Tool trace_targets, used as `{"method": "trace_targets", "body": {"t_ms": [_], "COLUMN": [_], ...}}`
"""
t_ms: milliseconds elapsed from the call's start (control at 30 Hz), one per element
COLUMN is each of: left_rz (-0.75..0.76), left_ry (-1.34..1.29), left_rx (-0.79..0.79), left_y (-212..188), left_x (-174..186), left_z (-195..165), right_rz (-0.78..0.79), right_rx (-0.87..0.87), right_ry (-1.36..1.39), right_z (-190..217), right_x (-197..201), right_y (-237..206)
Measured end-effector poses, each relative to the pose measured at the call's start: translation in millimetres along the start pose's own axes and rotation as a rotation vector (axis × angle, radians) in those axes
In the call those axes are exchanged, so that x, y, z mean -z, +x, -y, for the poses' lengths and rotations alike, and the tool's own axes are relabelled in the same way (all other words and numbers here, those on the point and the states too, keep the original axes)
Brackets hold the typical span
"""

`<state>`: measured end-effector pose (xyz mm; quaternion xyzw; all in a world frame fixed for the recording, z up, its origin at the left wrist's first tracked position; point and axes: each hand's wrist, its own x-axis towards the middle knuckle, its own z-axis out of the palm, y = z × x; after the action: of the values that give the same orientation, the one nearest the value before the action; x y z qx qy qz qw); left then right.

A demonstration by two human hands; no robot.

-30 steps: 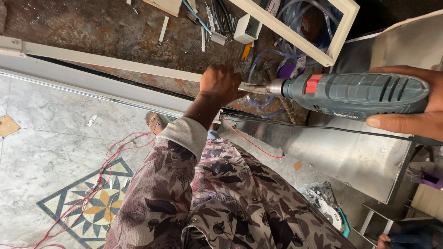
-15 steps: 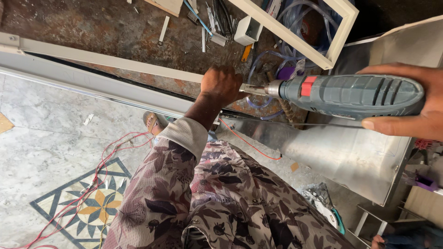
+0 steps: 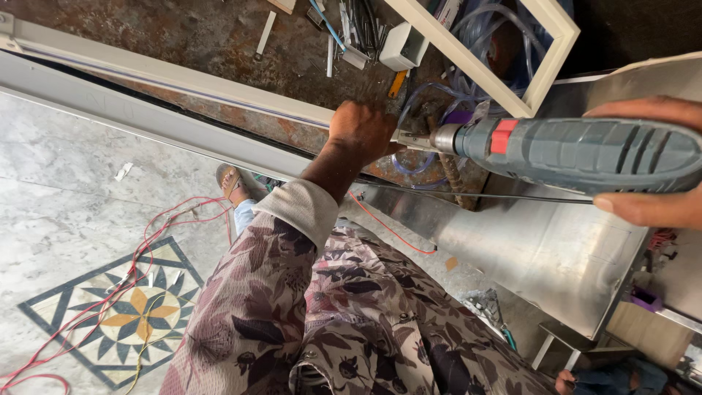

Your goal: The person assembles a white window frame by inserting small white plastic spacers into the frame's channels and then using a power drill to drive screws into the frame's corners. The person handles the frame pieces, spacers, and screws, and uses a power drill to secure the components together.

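My right hand (image 3: 651, 157) grips the body of a grey-green electric drill (image 3: 578, 153) with a red switch, held level and pointing left. My left hand (image 3: 362, 132) is closed around the drill's chuck and bit (image 3: 413, 139) at the tip. Both sit over the edge of a rusty brown work surface (image 3: 219, 44). A long pale metal profile (image 3: 161, 77) runs along that edge, just left of my left hand. My patterned sleeve fills the lower middle.
A white frame (image 3: 541, 66) lies at the top right over clear tubing and small tools. A shiny metal sheet (image 3: 556, 249) slopes below the drill. Red wire (image 3: 168, 227) trails over the marble floor with a star inlay (image 3: 124, 314). A sandalled foot (image 3: 230, 183) shows below the profile.
The view has shifted slightly; the drill and both hands sit a little lower and further right in the frame. My grip on the drill and chuck is unchanged.
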<state>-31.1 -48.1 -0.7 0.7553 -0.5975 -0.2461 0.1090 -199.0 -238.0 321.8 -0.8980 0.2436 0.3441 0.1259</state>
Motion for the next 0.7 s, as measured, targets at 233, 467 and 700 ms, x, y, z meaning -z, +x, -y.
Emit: {"method": "trace_targets", "body": {"t_ms": [233,467,700], "left_rz": [-0.106,-0.019,-0.029], "left_ry": [0.035,-0.007,0.013], "left_rx": [-0.006,0.002,-0.004], "left_y": [-4.7,-3.2,-2.7], "left_x": [-1.2,-2.1,-8.1], "left_z": [-2.6,-3.3,-2.5], "right_rz": [-0.009,-0.032,0.015], "right_rx": [-0.017,0.058,0.044], "right_ry": [0.0,0.021,-0.011], "right_z": [-17.4,-18.3,-23.1], "right_x": [7.1,8.3,7.3], "right_y": [6.5,7.5,9.9]}}
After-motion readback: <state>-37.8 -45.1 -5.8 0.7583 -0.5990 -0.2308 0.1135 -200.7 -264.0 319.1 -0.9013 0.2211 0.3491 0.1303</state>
